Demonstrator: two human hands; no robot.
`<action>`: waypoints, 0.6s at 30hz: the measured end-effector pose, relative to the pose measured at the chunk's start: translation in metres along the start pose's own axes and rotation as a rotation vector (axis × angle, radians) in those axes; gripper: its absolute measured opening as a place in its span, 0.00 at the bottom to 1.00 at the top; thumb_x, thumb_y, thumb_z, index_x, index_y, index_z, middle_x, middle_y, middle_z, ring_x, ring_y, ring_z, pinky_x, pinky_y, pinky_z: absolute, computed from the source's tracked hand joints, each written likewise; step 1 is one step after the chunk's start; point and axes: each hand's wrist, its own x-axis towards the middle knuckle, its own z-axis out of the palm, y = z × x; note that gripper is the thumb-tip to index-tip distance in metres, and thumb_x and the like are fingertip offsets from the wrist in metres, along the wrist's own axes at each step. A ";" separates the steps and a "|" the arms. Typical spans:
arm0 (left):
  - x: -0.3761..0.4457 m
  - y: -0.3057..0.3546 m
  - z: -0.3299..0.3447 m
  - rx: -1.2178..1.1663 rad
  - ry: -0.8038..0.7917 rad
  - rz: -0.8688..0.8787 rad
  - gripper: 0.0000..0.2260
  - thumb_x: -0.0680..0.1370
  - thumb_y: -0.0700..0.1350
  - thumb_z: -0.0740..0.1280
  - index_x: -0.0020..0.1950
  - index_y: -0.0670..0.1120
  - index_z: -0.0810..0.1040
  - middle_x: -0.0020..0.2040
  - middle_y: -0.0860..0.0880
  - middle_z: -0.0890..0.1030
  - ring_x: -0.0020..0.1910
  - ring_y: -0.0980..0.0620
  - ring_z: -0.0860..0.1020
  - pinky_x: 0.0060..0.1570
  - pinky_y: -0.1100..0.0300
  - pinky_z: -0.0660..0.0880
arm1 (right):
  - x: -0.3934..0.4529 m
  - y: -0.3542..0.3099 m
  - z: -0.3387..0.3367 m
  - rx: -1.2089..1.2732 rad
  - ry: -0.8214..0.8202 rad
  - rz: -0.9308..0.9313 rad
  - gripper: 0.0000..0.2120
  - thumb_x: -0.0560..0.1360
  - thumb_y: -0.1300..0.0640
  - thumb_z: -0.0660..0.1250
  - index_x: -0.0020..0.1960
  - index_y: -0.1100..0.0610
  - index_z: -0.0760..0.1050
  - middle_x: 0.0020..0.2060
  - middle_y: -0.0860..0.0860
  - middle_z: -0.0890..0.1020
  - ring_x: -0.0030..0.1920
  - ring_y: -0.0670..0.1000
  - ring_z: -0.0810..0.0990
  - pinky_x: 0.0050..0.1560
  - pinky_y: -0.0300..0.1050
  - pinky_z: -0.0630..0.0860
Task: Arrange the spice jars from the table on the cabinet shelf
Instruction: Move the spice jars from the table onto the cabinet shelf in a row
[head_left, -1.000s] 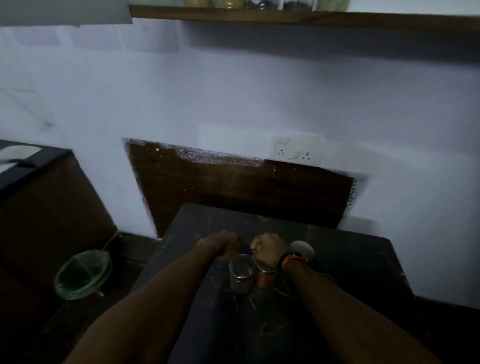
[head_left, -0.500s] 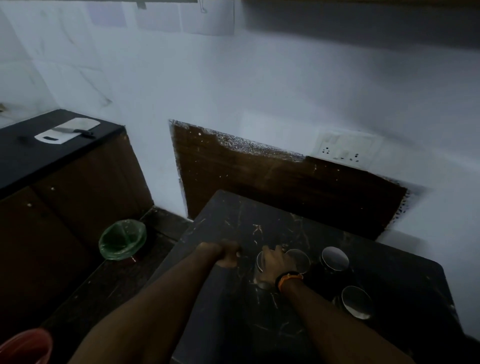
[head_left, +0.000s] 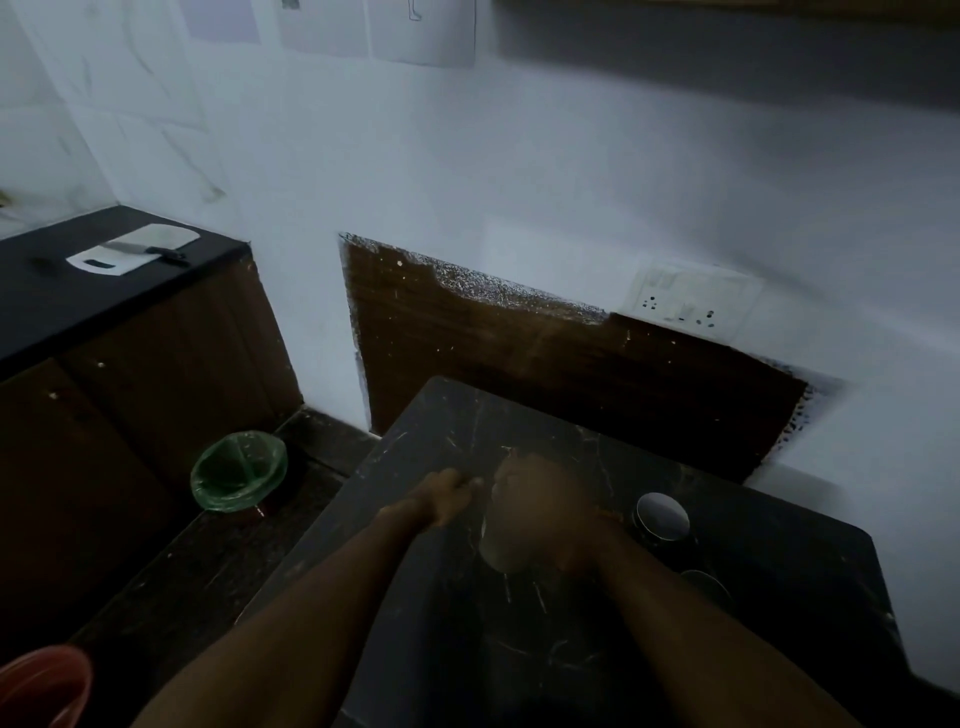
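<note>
On the dark table (head_left: 545, 670), nearest the camera, both forearms reach forward. Right hand (head_left: 545, 512) is blurred, curled over a jar (head_left: 496, 548); it appears to grip it from above, the glassy lower body showing below the knuckles, contents too dim to tell. Whether the jar stands on the table or is lifted off it, cannot tell. Left hand (head_left: 449, 493) just beside it, fingers curled in a loose fist, nothing visible in it; whether it touches the jar, cannot tell. To the right of the held jar, two more jars wait: one with a shiny round lid (head_left: 662, 517), upright, and a second (head_left: 706, 587) nearer the camera, darker, half hidden by the right forearm. Judgement: task is still underway, at least three jars remain at table level, one in hand for the next trip. Farther off, on the floor left of the table, a green-lined bin (head_left: 239, 473); a red tub (head_left: 41, 686) at the lower left corner. Beyond, a counter (head_left: 62, 306) carries a board with a knife (head_left: 135, 252). On the far wall, a socket plate (head_left: 680, 306). Only the shelf's dark underside edge (head_left: 727, 8) shows at the top; what is on it is out of view.
</note>
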 end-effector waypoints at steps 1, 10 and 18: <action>-0.004 -0.001 0.001 -0.123 0.041 -0.042 0.13 0.85 0.53 0.56 0.55 0.48 0.76 0.51 0.46 0.79 0.47 0.52 0.78 0.51 0.52 0.77 | 0.000 -0.004 -0.008 0.054 0.029 -0.018 0.21 0.68 0.57 0.73 0.57 0.42 0.73 0.57 0.47 0.71 0.59 0.51 0.73 0.59 0.50 0.73; -0.031 0.015 0.006 -1.302 -0.200 -0.203 0.26 0.80 0.64 0.57 0.67 0.44 0.74 0.64 0.34 0.78 0.62 0.33 0.78 0.59 0.39 0.77 | -0.030 -0.034 -0.074 0.385 0.325 -0.293 0.22 0.68 0.67 0.71 0.55 0.46 0.77 0.55 0.49 0.76 0.54 0.51 0.78 0.53 0.50 0.80; -0.034 0.063 0.007 -1.670 -0.225 0.087 0.27 0.75 0.53 0.68 0.72 0.43 0.72 0.69 0.32 0.74 0.66 0.33 0.76 0.58 0.40 0.77 | -0.050 -0.041 -0.124 0.635 0.416 -0.430 0.24 0.67 0.72 0.66 0.58 0.52 0.82 0.58 0.48 0.82 0.61 0.52 0.79 0.59 0.56 0.80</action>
